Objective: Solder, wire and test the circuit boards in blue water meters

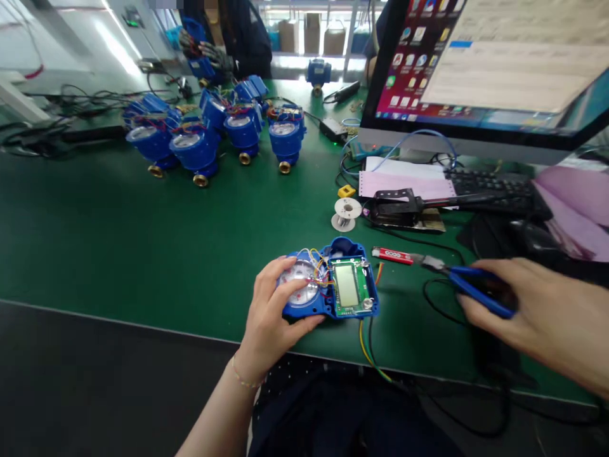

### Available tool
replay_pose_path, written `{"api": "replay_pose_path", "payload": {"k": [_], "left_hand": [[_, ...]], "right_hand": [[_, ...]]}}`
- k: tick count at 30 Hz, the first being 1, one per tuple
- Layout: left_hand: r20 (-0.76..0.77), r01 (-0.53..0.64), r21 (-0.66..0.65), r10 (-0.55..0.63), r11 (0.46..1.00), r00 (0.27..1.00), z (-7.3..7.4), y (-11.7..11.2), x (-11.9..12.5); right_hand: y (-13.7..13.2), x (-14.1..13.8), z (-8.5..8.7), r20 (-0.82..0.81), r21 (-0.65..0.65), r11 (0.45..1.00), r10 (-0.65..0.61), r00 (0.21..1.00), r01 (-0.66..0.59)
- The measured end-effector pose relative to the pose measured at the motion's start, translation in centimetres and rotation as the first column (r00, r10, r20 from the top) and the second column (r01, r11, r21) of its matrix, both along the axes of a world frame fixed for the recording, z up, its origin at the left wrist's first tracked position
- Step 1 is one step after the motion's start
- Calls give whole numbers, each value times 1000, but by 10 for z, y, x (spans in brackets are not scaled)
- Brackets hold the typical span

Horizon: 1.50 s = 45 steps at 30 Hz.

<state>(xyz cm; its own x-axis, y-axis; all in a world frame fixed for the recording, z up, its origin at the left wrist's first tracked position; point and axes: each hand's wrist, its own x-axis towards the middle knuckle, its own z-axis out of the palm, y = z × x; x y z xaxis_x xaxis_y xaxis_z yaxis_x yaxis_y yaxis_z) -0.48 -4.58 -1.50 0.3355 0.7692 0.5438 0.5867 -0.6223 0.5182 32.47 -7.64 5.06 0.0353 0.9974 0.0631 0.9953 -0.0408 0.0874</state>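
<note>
Curling half-closed, the right hand (533,301) holds blue-handled pliers (457,280).

Left hand (267,310) on blue meter (343,285), right hand (540,301) around pliers (477,293).

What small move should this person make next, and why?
Perhaps bring the blue-handled pliers left to the blue meter. The right hand has their handles, their tips point toward the meter, and the left hand holds it on the green table, with thin wires exposed beside the circuit board.
</note>
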Motion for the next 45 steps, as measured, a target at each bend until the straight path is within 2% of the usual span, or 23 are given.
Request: {"api": "replay_pose_path", "payload": {"k": [2,3,6,8,9,10,11,12,13,14,15,17,20,23,26,30,33,36,41,45], "left_hand": [[26,-6,43,4,999,1000,-5,0,2],[33,-6,61,4,998,999,-7,0,2],[35,-5,106,1,994,999,-12,0,2],[31,-2,137,-2,991,1000,-15,0,0],[30,-2,148,-3,989,1000,-17,1,0],[31,-3,155,-2,988,1000,-19,1,-1],[32,-3,160,-2,987,999,-20,1,-1],[34,-1,165,-4,986,999,-21,1,-1],[38,-1,170,-6,986,999,-21,1,-1],[43,0,175,-7,985,999,-22,1,-1],[48,0,183,-9,983,999,-22,1,-1],[50,0,194,-10,981,999,-22,2,0],[35,1,209,-8,978,999,-22,3,0],[22,-5,210,0,978,1000,-22,4,-1],[0,0,200,0,980,1000,-23,3,-3],[1,0,184,0,983,1000,-23,3,-4],[-5,1,179,0,984,1000,-24,3,-5],[7,-18,181,17,983,1000,-23,4,-3],[4,-33,170,32,985,999,-20,4,0],[24,-53,145,50,988,998,-19,3,-1]], "right_hand": [[-11,-1,-32,26,-96,991,-86,996,88],[-16,-6,-50,20,-100,989,-111,994,112],[-24,-25,-92,-75,29,996,-84,994,87],[-21,-31,-101,-216,157,986,-16,976,51],[-16,-30,-99,-330,200,978,6,944,64],[-9,-26,-93,-478,223,968,7,878,113],[1,-18,-85,-664,208,955,-21,747,212],[13,-10,-75,-831,144,935,-62,553,323],[28,0,-66,-948,43,901,-99,302,432],[44,10,-58,-992,-110,862,-126,-1,495],[61,19,-54,-981,-188,847,-141,-131,497],[96,31,-53,-955,-270,833,-168,-244,483],[137,35,-65,-932,-321,811,-178,-316,489],[156,33,-72,-922,-327,788,-145,-358,522],[152,44,-62,-941,-248,757,-41,-335,604],[133,90,-37,-968,-115,709,79,-240,695],[123,126,-30,-970,-143,734,29,-241,664],[118,145,-41,-954,-251,782,-99,-284,570],[116,151,-69,-931,-351,794,-239,-277,496],[111,157,-74,-940,-332,785,-231,-251,523]]}}
